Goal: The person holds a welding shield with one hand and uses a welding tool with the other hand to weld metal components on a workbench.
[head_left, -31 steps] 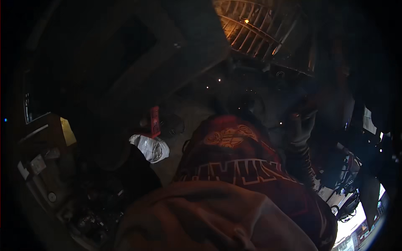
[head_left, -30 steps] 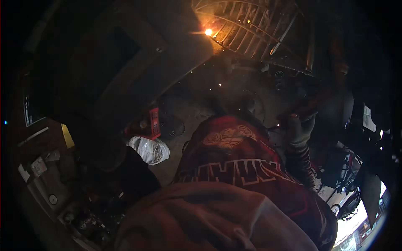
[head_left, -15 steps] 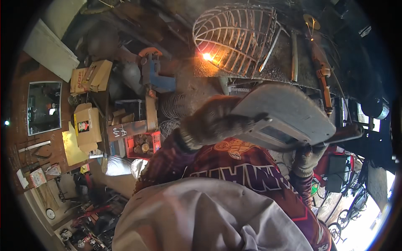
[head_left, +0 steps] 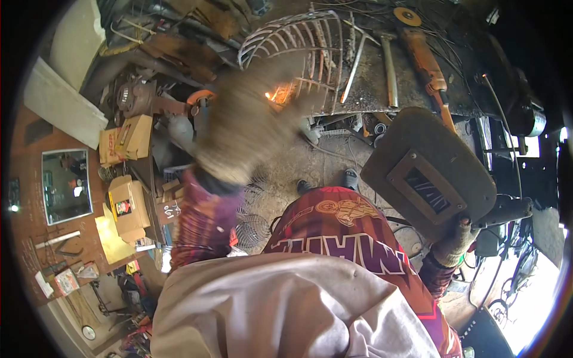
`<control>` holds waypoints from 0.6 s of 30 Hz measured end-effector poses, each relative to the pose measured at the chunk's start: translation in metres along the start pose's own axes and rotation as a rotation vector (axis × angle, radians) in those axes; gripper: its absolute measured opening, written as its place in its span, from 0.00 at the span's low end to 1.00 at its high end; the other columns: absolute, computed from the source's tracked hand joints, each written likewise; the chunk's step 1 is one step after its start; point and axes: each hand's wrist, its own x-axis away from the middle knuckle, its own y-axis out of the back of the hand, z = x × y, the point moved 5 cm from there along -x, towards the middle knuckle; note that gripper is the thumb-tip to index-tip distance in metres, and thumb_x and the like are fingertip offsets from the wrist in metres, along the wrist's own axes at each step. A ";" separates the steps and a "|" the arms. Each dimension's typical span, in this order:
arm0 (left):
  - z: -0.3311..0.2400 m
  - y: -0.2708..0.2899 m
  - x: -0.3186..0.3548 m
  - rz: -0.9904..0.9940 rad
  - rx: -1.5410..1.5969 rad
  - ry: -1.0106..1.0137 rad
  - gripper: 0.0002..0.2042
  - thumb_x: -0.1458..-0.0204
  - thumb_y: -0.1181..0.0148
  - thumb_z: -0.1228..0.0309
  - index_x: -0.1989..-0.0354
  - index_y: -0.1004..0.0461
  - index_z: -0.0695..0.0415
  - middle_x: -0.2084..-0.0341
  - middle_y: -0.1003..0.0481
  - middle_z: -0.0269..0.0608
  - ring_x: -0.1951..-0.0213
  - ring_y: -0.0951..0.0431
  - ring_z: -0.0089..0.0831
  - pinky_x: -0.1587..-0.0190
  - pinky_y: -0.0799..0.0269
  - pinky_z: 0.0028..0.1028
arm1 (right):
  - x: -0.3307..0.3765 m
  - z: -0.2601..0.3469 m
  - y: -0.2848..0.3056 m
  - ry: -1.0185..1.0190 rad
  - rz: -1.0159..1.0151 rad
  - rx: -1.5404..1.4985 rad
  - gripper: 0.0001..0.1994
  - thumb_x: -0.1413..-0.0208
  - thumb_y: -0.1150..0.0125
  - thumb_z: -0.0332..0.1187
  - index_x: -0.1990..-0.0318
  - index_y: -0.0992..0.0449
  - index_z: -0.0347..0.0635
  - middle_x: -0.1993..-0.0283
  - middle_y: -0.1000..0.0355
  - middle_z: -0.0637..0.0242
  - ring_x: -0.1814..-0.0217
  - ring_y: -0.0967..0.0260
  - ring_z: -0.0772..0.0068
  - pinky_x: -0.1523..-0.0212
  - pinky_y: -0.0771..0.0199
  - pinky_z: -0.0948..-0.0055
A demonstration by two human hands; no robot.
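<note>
A curved white wire grille point(head_left: 304, 42) lies on the dark metal workbench point(head_left: 465, 89), with an orange glowing spot point(head_left: 276, 94) at its near edge. My left hand point(head_left: 245, 131), in a thick tan glove, is raised and blurred just left of that glow; whether it holds anything is hidden by the blur. At the right, my gloved right hand point(head_left: 453, 241) grips the handle of a brown welding hand shield point(head_left: 427, 173), held low and tilted away from my face. I wear a red patterned shirt and a grey apron.
On the bench lie a hammer point(head_left: 389, 65), a thin chipping hammer point(head_left: 355, 65) and an orange angle grinder point(head_left: 424, 59). Cardboard boxes point(head_left: 128, 203) and a mirror point(head_left: 65, 185) sit at the left. Wire coils point(head_left: 250, 227) lie on the floor near my shoes point(head_left: 349, 178).
The shield has dropped from in front of the camera to the lower right, so the dark view turned bright. My left hand has swung up toward the grille.
</note>
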 end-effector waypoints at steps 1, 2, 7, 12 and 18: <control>-0.004 0.017 -0.021 -0.089 -0.169 -0.104 0.22 0.50 0.37 0.65 0.47 0.29 0.57 0.58 0.23 0.44 0.64 0.21 0.27 0.61 0.26 0.26 | -0.002 0.002 0.002 -0.025 -0.007 -0.040 0.42 0.60 0.26 0.46 0.40 0.40 0.37 0.48 0.33 0.61 0.47 0.33 0.65 0.45 0.32 0.61; -0.018 0.051 -0.030 -0.206 -0.392 -0.162 0.22 0.49 0.37 0.64 0.46 0.29 0.56 0.58 0.22 0.43 0.61 0.21 0.29 0.58 0.27 0.26 | -0.006 0.003 -0.006 -0.047 0.028 -0.073 0.42 0.60 0.26 0.46 0.40 0.40 0.37 0.48 0.33 0.61 0.47 0.33 0.65 0.45 0.32 0.61; -0.011 0.032 -0.125 0.241 -0.590 0.024 0.38 0.52 0.39 0.54 0.33 0.47 0.50 0.42 0.35 0.55 0.46 0.29 0.45 0.43 0.33 0.35 | -0.021 -0.002 0.005 0.012 -0.008 -0.076 0.41 0.59 0.26 0.45 0.41 0.39 0.36 0.48 0.32 0.60 0.48 0.32 0.65 0.46 0.31 0.63; -0.013 -0.002 -0.136 0.553 -0.883 0.142 0.22 0.47 0.51 0.65 0.42 0.33 0.53 0.57 0.25 0.54 0.53 0.24 0.45 0.50 0.28 0.39 | -0.022 -0.011 0.003 -0.032 0.039 -0.096 0.38 0.58 0.27 0.43 0.41 0.38 0.35 0.49 0.32 0.60 0.49 0.31 0.66 0.48 0.30 0.65; 0.001 0.007 -0.117 0.250 -0.766 -0.091 0.16 0.45 0.52 0.70 0.49 0.27 0.54 0.60 0.24 0.54 0.57 0.23 0.49 0.55 0.27 0.40 | -0.027 -0.015 0.007 -0.027 0.001 -0.073 0.37 0.58 0.27 0.43 0.42 0.38 0.36 0.50 0.31 0.61 0.50 0.31 0.67 0.49 0.30 0.66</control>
